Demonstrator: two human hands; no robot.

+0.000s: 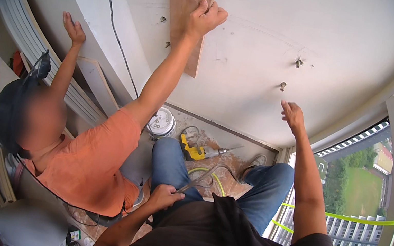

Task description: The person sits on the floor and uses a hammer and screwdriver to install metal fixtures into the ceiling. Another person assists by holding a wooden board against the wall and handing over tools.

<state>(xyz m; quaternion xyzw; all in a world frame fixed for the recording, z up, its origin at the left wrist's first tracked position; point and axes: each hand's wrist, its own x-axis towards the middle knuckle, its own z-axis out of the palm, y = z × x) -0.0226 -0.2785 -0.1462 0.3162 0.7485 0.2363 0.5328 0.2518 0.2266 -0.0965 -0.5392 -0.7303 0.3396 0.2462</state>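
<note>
My left hand [164, 198] rests low over my lap, its fingers closed around a grey cable [210, 176] that curves over the floor. My right hand [293, 117] is raised toward the white wall, fingers partly stretched and apart, with nothing seen in it. Just above its fingertips, a metal bolt [283, 86] sticks out of the wall; a second bolt [298, 63] protrudes higher up. To the left, a co-worker in an orange shirt presses a wooden board [187, 17] upright against the wall with one hand. That person's other hand touches the white pillar.
A yellow and grey power drill [199, 148] lies on the dusty floor between my knees. Left of it stands a white bucket [161, 123]. A black cord [114, 26] hangs from the wall socket. At right is a window [355, 175] with a yellow-green strap [363, 220].
</note>
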